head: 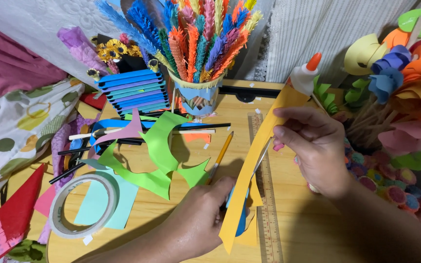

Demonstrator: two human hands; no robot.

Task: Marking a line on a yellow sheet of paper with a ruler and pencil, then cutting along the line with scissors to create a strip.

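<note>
A long yellow paper strip [249,170] runs diagonally over the wooden table [308,229]. My right hand [315,148] pinches the strip near its upper end. My left hand [198,221] grips its lower part near the table's front. A thin grey blade [261,156] shows along the strip's right edge, and a blue piece [242,221] lies under the strip by my left hand; whether a hand holds them I cannot tell. A yellow pencil [220,156] lies just left of the strip. A wooden ruler [269,209] lies beneath it.
A white glue bottle [304,75] with an orange cap stands behind the strip. A tape roll [84,204], green paper offcuts [157,146] and dark sticks [74,170] lie at left. A cup [197,97] of paper feathers stands at the back. Paper flowers [400,73] fill the right.
</note>
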